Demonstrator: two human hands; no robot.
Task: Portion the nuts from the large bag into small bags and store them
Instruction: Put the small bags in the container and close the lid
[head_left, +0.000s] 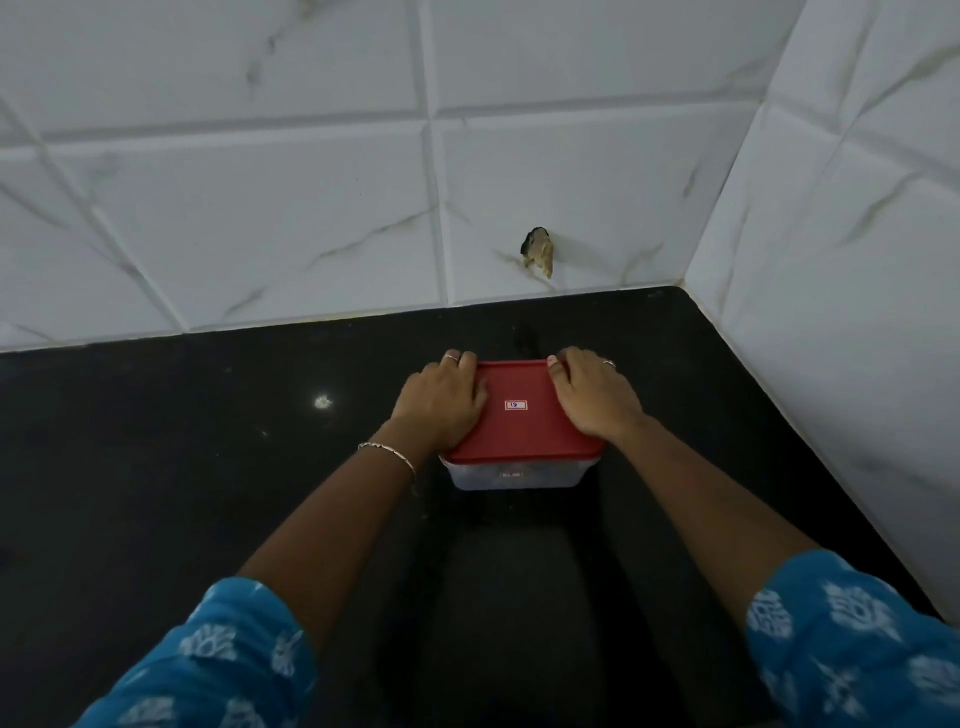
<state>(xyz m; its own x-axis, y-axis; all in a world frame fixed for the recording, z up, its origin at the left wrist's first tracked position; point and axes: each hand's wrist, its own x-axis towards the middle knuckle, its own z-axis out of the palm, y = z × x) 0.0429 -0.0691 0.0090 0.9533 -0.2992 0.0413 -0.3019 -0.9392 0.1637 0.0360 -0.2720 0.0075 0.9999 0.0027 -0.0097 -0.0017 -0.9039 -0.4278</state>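
A clear plastic container (514, 475) with a red lid (519, 426) stands on the black countertop (208, 467), a little in front of the back wall. My left hand (439, 402) grips the left side of the lid, fingers curled over its far left edge. My right hand (595, 397) grips the right side, thumb on top and fingers curled over the far right corner. The container's contents are blurred behind its frosted wall. No bags or nuts are in view.
White marble-look tiled walls meet in a corner (685, 283) at the back right. A hole with a broken edge (537, 252) shows in the back wall just above the counter. The counter stretches to the left and toward me.
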